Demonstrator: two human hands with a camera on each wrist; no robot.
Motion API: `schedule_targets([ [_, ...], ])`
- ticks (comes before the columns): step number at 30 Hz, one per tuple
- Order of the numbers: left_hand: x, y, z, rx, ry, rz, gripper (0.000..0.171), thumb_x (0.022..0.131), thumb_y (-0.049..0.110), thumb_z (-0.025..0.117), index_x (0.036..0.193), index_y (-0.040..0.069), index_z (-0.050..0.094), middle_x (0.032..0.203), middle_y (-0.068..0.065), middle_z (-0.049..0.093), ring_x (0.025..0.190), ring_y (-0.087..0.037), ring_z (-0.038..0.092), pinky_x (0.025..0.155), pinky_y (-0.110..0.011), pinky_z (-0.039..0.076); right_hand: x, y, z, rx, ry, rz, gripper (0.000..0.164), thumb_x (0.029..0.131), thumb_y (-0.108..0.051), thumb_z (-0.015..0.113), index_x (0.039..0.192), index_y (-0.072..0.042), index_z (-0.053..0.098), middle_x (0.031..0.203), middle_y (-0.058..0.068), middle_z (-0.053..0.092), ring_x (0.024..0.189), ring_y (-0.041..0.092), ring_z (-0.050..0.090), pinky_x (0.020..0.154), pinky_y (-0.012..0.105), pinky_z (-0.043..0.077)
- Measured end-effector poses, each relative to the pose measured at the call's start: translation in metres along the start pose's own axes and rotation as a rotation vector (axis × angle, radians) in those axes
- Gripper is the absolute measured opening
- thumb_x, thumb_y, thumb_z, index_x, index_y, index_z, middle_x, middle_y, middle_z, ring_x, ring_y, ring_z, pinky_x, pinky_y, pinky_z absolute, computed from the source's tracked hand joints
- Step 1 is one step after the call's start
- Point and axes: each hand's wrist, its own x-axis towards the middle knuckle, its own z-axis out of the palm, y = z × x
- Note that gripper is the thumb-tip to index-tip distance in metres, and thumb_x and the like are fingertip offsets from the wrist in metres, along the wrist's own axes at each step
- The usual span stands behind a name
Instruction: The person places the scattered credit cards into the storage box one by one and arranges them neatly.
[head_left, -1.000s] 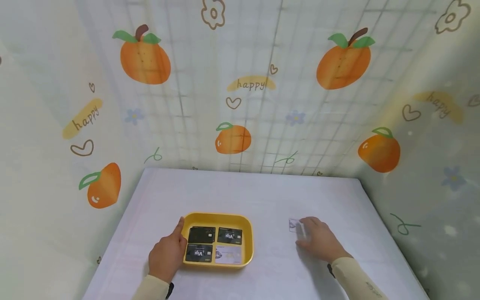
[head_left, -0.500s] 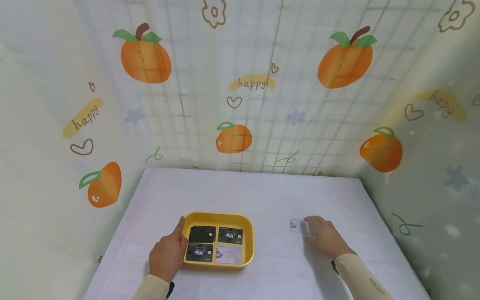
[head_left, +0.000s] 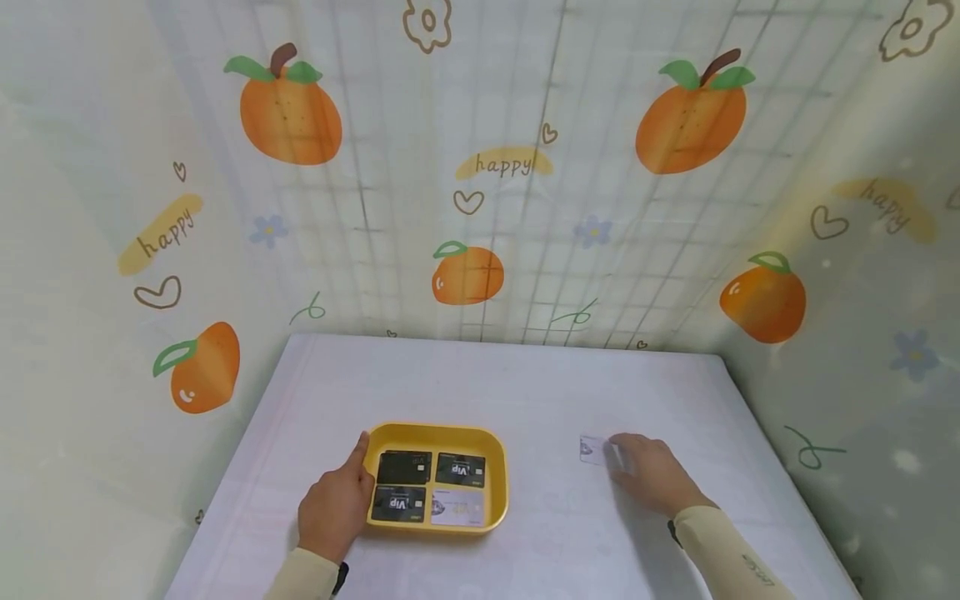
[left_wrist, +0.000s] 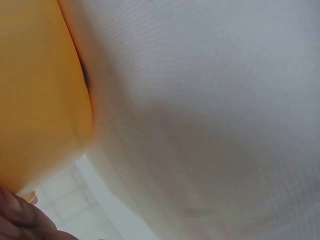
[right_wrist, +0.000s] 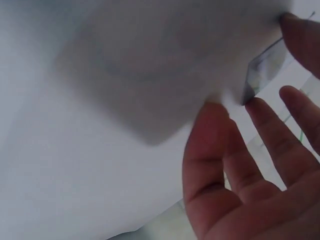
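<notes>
My left hand (head_left: 330, 510) holds the left side of a yellow tray (head_left: 497, 492), its index finger stretched along the side. In the left wrist view the tray's outer wall (left_wrist: 40, 95) fills the left edge, with fingertips (left_wrist: 22, 215) at its lower end. Inside the tray lie black VIP cards (head_left: 399, 505) and one pale silver card (head_left: 457, 508). On the right, my right hand (head_left: 656, 475) grips the right end of another pale card (head_left: 591, 450) at the table. The right wrist view shows this card (right_wrist: 265, 70) between curved fingertips, partly hidden.
The table (head_left: 540, 392) has a white cover. Its far edge meets a hanging curtain (head_left: 525, 242) printed with oranges, hearts and flowers, which also closes off both sides. White table surface lies between the tray and the right hand.
My right hand has shifted slightly to the right along the pale card, and its thumb has drawn in toward the fingers. The card, tray and left hand stay practically still.
</notes>
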Motion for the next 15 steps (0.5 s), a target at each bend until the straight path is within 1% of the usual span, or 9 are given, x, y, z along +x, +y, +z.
schedule_targets([
  [6,0.0001,-0.0004,0.0000,-0.002,0.003,0.003,0.062,0.105,0.027,0.058,0.165,0.030,0.040,0.051,0.002,0.041,0.043,-0.018,0.038,0.042,-0.032,0.031,0.0010,0.0032,0.0008,0.019,0.005,0.021,0.058,0.090,-0.020,0.084,0.141,-0.003,0.062,0.140,0.022,0.063,0.130,0.048,0.055,0.109,0.067,0.038],
  [9,-0.0006,-0.0009,-0.0003,-0.005,0.005,0.006,0.062,0.105,0.027,0.058,0.164,0.030,0.040,0.051,0.002,0.041,0.043,-0.018,0.037,0.042,-0.032,0.031,0.0010,0.0052,0.0024,0.019,0.011,0.015,0.058,0.090,-0.019,0.084,0.141,-0.003,0.062,0.139,0.022,0.064,0.128,0.048,0.057,0.107,0.067,0.039],
  [15,-0.0009,-0.0013,-0.0001,-0.003,-0.006,0.003,0.063,0.105,0.027,0.057,0.165,0.030,0.039,0.051,0.002,0.041,0.043,-0.017,0.038,0.043,-0.032,0.031,0.0006,0.0051,0.0051,0.010,0.026,0.009,0.053,0.090,-0.017,0.083,0.138,-0.003,0.064,0.130,0.020,0.067,0.119,0.045,0.061,0.102,0.066,0.044],
])
